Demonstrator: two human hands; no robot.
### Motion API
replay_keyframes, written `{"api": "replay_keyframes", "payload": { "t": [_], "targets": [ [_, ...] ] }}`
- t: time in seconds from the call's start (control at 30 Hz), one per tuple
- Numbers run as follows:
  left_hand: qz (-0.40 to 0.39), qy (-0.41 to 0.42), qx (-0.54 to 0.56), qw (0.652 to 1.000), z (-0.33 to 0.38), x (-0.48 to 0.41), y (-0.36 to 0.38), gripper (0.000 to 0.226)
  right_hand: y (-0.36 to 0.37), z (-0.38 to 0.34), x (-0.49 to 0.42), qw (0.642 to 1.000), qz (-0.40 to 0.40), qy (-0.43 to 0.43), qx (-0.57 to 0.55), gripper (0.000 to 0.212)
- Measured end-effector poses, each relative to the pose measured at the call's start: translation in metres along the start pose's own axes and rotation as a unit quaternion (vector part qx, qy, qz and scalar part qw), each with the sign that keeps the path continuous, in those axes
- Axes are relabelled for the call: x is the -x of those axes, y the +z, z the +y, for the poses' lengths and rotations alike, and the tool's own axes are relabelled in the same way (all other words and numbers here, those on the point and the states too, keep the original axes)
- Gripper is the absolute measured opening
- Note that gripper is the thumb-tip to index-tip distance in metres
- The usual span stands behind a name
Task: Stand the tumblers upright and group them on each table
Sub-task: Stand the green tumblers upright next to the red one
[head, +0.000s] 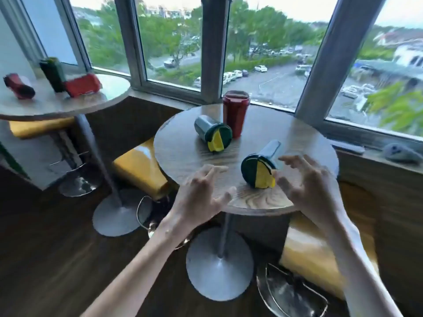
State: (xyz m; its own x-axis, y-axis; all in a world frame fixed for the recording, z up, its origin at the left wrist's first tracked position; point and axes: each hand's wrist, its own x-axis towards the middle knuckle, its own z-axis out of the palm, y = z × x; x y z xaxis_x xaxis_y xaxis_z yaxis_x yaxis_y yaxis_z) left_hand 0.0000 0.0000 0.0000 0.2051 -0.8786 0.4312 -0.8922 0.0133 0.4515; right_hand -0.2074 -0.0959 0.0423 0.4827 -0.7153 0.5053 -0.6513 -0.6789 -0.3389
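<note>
The left hand [206, 193] and the right hand [309, 179] are hovering over the near edge of the round wood-grain table [297, 143]. Both are spreading their fingers and gripping nothing. The right thumb is lying just beside a lid, though blur is hiding whether it is touching.

Between the hands, the nearest blue-grey plastic tumbler [256, 170] is lying on its side, its dark green and yellow lid facing the person. It is looking light and rigid, probably smooth and inclined to roll. Wrapping the fingers round the tapered body just behind the wider lid is looking like the safest hold.

Beyond it, a second blue-grey tumbler [212, 133] with the same lid is lying tipped over, just beside an upright dark red tumbler [235, 113] near the window.

Farther left, on the other round table [109, 88], a dark green tumbler [52, 74] is standing between a far-left red tumbler [19, 86] and a nearer red tumbler [82, 84], both lying down.
</note>
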Motion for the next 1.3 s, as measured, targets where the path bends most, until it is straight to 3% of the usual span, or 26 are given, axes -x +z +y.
{"api": "replay_keyframes", "payload": {
  "t": [0.13,0.27,0.4,0.57,1.0,1.3],
  "targets": [
    [-0.026,0.021,0.059,0.998,0.025,-0.049,0.03,0.073,-0.004,0.046,-0.024,0.998,0.012,0.056,0.009,0.035],
    [-0.038,0.057,0.048,0.997,0.031,-0.081,0.051,0.084,0.005,0.085,-0.054,0.993,-0.075,0.081,-0.037,0.045],
    [-0.063,0.086,0.061,0.992,0.021,-0.098,0.057,0.078,0.018,0.095,-0.083,0.979,-0.196,0.045,-0.033,0.067],
    [-0.104,0.099,0.118,0.983,0.002,-0.113,0.052,0.076,0.033,0.097,-0.11,0.965,-0.26,-0.016,-0.008,0.079],
    [-0.222,0.064,0.278,0.932,-0.053,-0.122,0.032,0.066,0.052,0.093,-0.105,0.983,-0.152,-0.02,-0.103,0.06],
    [-0.206,0.043,0.273,0.939,-0.065,-0.104,0.019,0.087,0.071,0.071,-0.079,0.991,-0.088,-0.065,-0.078,0.076]
  ]
}}
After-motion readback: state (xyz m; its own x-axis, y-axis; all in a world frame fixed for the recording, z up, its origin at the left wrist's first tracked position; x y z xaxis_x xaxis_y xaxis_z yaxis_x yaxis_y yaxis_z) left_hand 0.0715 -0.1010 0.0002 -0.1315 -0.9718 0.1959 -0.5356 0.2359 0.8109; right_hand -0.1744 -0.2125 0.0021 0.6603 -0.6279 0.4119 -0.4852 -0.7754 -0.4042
